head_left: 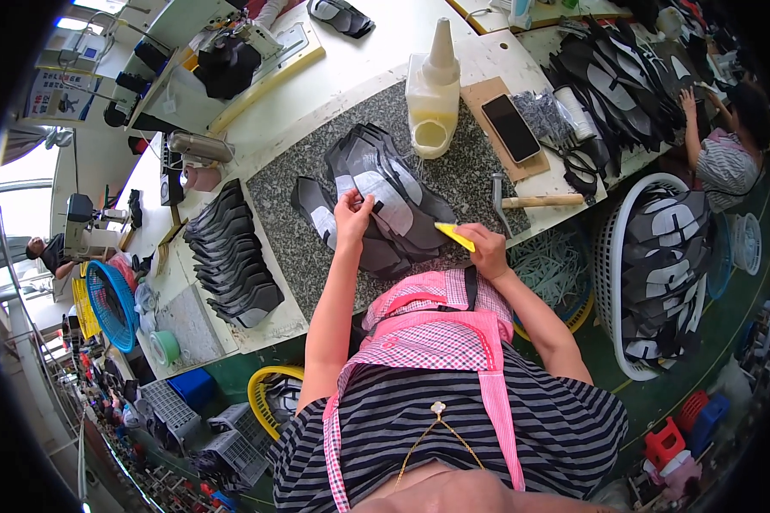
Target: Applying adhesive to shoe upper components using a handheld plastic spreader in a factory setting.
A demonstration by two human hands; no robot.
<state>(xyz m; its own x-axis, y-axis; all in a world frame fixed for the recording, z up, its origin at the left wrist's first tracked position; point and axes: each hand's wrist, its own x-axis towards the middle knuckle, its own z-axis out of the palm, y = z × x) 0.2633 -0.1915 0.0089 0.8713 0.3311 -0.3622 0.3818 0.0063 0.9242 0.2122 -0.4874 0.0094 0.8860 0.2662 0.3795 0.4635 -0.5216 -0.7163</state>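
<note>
Dark grey shoe uppers with light grey patches lie overlapped on a speckled stone slab before me. My left hand is closed in a pinch on one of these uppers, beside its light patch and a small black tab. Between the fingers of my right hand is a flat yellow scraper, its tip by the lower right edge of the uppers. A squeeze bottle with a white cone nozzle and yellowish liquid stands on the slab beyond them.
Stacked dark pieces line the table's left. At right are a phone on cardboard, a hammer, scissors and more uppers. A white basket holds uppers; a co-worker sits beyond it. A sewing machine stands far left.
</note>
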